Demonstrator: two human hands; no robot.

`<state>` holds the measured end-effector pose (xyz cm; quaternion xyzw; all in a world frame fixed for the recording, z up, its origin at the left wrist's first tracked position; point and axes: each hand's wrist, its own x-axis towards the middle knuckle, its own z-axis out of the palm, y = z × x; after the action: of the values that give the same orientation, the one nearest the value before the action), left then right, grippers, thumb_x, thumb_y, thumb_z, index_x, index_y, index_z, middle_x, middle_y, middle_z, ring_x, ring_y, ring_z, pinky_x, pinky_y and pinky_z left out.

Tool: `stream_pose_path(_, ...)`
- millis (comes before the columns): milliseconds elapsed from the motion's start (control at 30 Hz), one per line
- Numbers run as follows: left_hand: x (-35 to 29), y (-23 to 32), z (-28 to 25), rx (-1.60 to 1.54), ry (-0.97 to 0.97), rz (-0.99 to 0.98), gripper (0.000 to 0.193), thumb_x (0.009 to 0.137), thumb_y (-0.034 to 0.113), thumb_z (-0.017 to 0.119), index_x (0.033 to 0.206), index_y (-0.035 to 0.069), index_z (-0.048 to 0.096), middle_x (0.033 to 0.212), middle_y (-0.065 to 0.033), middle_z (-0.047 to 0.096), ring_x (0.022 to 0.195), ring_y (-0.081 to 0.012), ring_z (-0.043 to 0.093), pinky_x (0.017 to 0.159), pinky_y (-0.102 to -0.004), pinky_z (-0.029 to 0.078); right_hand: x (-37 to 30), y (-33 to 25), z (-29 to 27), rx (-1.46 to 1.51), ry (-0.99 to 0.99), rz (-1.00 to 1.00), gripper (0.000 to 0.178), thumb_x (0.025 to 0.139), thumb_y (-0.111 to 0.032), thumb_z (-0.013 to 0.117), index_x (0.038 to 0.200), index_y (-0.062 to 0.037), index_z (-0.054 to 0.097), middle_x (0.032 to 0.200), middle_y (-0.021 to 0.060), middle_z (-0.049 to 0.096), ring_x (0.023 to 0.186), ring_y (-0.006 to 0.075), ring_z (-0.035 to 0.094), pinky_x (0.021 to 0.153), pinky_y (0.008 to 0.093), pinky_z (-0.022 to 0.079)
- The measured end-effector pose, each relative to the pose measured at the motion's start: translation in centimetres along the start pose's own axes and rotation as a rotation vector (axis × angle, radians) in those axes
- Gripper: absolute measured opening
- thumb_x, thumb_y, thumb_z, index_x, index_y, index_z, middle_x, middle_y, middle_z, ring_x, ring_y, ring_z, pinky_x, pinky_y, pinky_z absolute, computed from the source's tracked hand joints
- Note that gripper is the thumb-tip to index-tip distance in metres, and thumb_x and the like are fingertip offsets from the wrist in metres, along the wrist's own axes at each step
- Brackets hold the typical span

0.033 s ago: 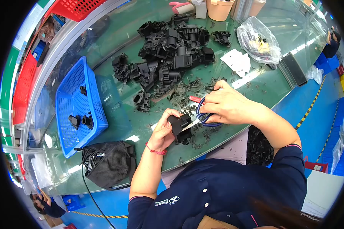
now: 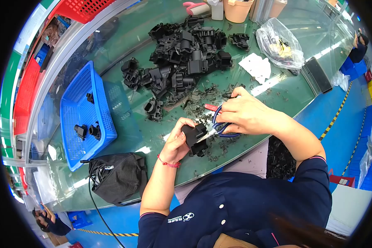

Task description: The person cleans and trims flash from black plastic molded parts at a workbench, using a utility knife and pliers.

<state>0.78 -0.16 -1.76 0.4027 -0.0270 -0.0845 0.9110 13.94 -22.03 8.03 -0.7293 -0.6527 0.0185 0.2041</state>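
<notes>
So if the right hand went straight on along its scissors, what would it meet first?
Probably the black part held in the left hand; depth makes it unclear whether the scissors touch it.

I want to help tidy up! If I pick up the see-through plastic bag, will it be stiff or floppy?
The clear plastic bag would probably be floppy, since its thin film is crumpled. It might feel a bit slippery, because the film looks smooth and shiny. The yellow thing inside may shift about, as the bag bulges loosely around it.
</notes>
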Motion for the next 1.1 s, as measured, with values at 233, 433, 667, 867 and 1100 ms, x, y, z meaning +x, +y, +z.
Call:
stream_pose_path(233, 0.0, 0.5, 0.6, -0.051, -0.014, 0.013, 0.050, 0.082, 0.038, 0.066, 0.111, 0.006, 0.042, 0.108, -0.0091, 0.050, 0.099, -0.0193, 0.054, 0.085, -0.0331, 0.045, -0.3, -0.1, -0.5, 0.062, 0.049, 0.017, 0.027, 0.071, -0.026, 0.072, 0.092, -0.0124, 0.061, 0.078, 0.0016, 0.053, 0.076, 0.0196, 0.053, 0.085, 0.0378, 0.034)
stream_pose_path(433, 0.0, 0.4, 0.4, -0.043, -0.027, 0.011, 0.049, 0.082, 0.037, 0.066, 0.112, 0.006, 0.042, 0.108, -0.0080, 0.050, 0.100, -0.0182, 0.053, 0.085, -0.0322, 0.044, -0.7, 0.3, -0.4, 0.020, 0.080, 0.070, 0.031, 0.068, -0.025, 0.074, 0.093, -0.0122, 0.059, 0.077, 0.0015, 0.049, 0.075, 0.0204, 0.051, 0.083, 0.0386, 0.034)
stream_pose_path(667, 0.0, 0.2, 0.1, 0.028, 0.003, 0.005, 0.048, 0.082, 0.034, 0.066, 0.112, 0.005, 0.043, 0.109, -0.0069, 0.048, 0.101, -0.0163, 0.051, 0.087, -0.0297, 0.042, -0.2, -0.2, 0.0, 0.002, 0.007, 0.055, 0.031, 0.069, -0.025, 0.074, 0.092, -0.0112, 0.059, 0.082, 0.0024, 0.053, 0.078, 0.0208, 0.053, 0.084, 0.0393, 0.034)
stream_pose_path(867, 0.1, 0.4, 0.7, 0.032, -0.010, -0.015, 0.049, 0.082, 0.035, 0.066, 0.113, 0.004, 0.043, 0.109, -0.0075, 0.048, 0.101, -0.0162, 0.050, 0.088, -0.0300, 0.041, 0.0, -0.3, 0.4, 0.023, 0.014, 0.032, 0.030, 0.071, -0.025, 0.073, 0.094, -0.0113, 0.059, 0.084, 0.0029, 0.055, 0.080, 0.0209, 0.054, 0.085, 0.0396, 0.034)
stream_pose_path(1100, 0.0, 0.4, 0.7, 0.026, -0.013, -0.012, 0.051, 0.082, 0.035, 0.067, 0.113, 0.004, 0.042, 0.108, -0.0078, 0.048, 0.100, -0.0160, 0.051, 0.087, -0.0301, 0.042, 0.1, -0.3, 0.6, 0.034, 0.044, -0.014, 0.029, 0.072, -0.027, 0.072, 0.094, -0.0122, 0.059, 0.078, 0.0022, 0.052, 0.077, 0.0209, 0.054, 0.084, 0.0392, 0.034)
